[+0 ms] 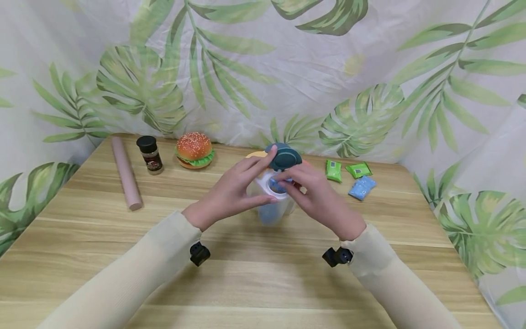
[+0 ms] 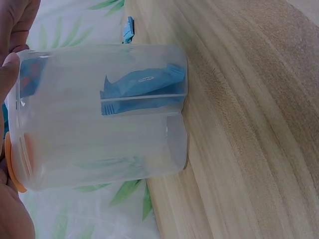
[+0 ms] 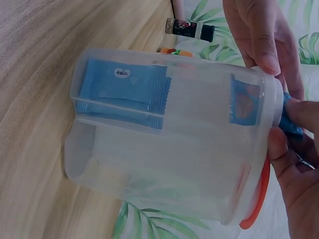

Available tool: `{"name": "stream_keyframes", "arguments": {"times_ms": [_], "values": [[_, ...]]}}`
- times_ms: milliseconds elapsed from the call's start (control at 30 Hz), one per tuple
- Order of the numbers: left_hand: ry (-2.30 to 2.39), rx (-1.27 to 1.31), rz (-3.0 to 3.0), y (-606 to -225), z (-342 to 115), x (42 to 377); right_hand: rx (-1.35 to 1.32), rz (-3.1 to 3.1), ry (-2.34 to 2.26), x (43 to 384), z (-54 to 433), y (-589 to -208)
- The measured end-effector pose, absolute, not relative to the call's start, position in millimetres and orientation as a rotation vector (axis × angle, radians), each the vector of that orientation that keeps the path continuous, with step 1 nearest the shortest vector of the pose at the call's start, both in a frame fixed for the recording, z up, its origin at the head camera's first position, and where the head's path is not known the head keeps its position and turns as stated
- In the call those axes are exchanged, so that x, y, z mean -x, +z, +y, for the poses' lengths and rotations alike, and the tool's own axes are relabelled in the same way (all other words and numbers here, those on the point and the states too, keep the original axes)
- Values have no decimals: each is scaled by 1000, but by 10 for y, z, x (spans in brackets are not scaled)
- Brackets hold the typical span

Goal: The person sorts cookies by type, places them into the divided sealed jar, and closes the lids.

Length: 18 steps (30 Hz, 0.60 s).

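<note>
A clear plastic container with a white rim stands upright in the middle of the table, its dark teal flap raised. My left hand holds it at the top, thumb along the near rim and index finger against the flap. Over the round opening, my right hand pinches a blue packet between thumb and fingers. Blue also shows through the wall just under the rim. At the bottom inside lies another blue packet. An orange flap sticks out at one side.
Two green packets and a blue packet lie at the right. Toward the back left are a toy hamburger, a black-capped spice jar and a pink roll. A leaf-print cloth hangs behind the table.
</note>
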<state>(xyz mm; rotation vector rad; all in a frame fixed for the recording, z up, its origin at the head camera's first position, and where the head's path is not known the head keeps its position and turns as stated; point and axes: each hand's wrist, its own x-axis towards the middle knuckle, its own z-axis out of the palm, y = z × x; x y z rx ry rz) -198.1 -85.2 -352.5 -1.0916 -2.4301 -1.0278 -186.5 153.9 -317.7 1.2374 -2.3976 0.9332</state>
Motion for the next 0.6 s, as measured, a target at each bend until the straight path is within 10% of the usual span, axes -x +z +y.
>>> {"name": "stream_keyframes", "arguments": {"times_ms": [600], "values": [[-1027, 1102, -2424, -3520, -856, 1974, -1279, -2461, 897, 1862, 1527, -3204]]}}
